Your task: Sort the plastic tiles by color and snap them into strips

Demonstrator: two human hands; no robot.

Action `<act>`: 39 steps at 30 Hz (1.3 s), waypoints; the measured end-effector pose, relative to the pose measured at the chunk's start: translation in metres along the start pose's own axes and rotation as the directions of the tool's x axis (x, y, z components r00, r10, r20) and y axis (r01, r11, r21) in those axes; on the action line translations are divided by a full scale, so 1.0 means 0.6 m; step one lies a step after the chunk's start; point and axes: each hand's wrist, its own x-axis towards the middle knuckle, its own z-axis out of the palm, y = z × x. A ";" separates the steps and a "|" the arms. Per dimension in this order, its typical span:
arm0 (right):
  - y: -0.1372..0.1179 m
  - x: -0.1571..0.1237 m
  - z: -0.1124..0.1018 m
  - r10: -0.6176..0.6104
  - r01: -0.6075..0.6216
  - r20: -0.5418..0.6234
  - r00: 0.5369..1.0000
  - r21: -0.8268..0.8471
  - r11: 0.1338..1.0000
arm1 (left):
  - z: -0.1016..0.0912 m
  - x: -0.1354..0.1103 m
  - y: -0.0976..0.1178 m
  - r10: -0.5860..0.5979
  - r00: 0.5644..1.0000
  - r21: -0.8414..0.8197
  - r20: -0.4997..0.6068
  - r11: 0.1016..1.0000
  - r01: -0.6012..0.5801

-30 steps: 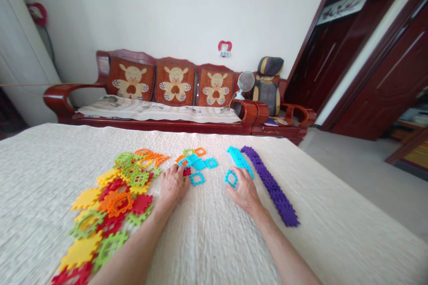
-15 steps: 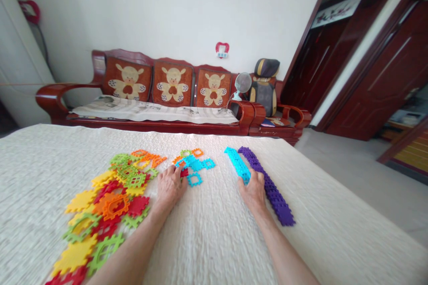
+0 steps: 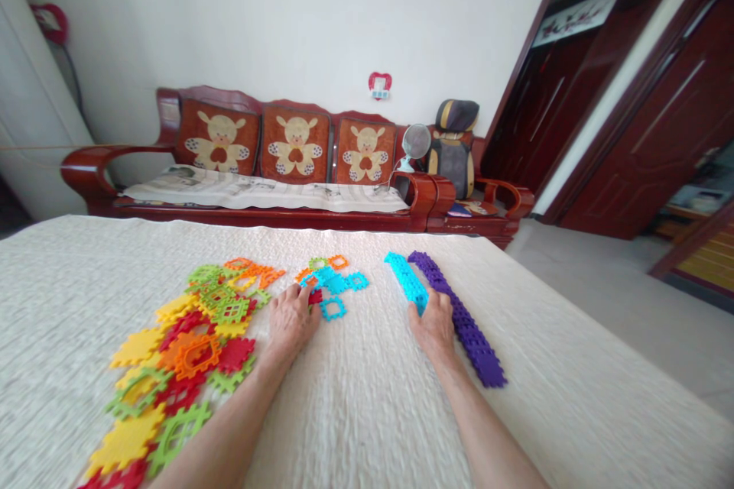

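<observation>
My left hand (image 3: 292, 319) rests on the table with its fingers partly spread, its fingertips at the near-left side of a small group of interlocking plastic tiles. A red tile (image 3: 315, 296) lies right at those fingertips. Light-blue tiles (image 3: 332, 280) lie just beyond, and a light-blue frame tile (image 3: 333, 309) is to the right of the thumb. My right hand (image 3: 434, 325) has its thumb and fingers closed around the near end of a row of light-blue tiles (image 3: 406, 276). Along its right side runs a longer row of purple tiles (image 3: 467, 328).
A large heap of yellow, red, green and orange tiles (image 3: 198, 351) spreads to the left of my left arm. All lie on a table with a cream textured cover (image 3: 355, 412). Behind it stand a wooden sofa (image 3: 424, 202) and a small fan (image 3: 416, 141).
</observation>
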 end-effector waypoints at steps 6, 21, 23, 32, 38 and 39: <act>0.001 0.001 0.003 0.001 -0.001 -0.007 1.000 -0.012 1.000 | -0.001 -0.001 0.000 -0.002 1.000 -0.004 0.007 1.000 0.002; -0.003 0.002 0.004 0.021 -0.021 -0.011 1.000 0.005 1.000 | 0.002 -0.001 -0.001 -0.006 1.000 0.002 0.005 1.000 0.006; -0.003 0.001 0.001 0.010 -0.009 -0.041 0.999 0.031 0.999 | 0.002 -0.001 -0.001 -0.007 1.000 -0.003 0.005 1.000 0.007; -0.094 -0.015 0.011 -0.458 0.445 -0.037 0.888 0.315 0.838 | 0.006 0.003 0.001 -0.031 0.999 -0.028 0.017 0.999 0.031; -0.173 0.024 0.076 -0.329 0.286 0.128 0.936 0.269 0.920 | 0.004 0.002 0.000 -0.024 1.000 -0.022 0.000 0.999 0.024; -0.180 0.032 0.084 -0.291 0.250 0.159 0.943 0.238 0.939 | 0.003 0.002 0.001 -0.024 1.000 -0.019 -0.004 1.000 0.024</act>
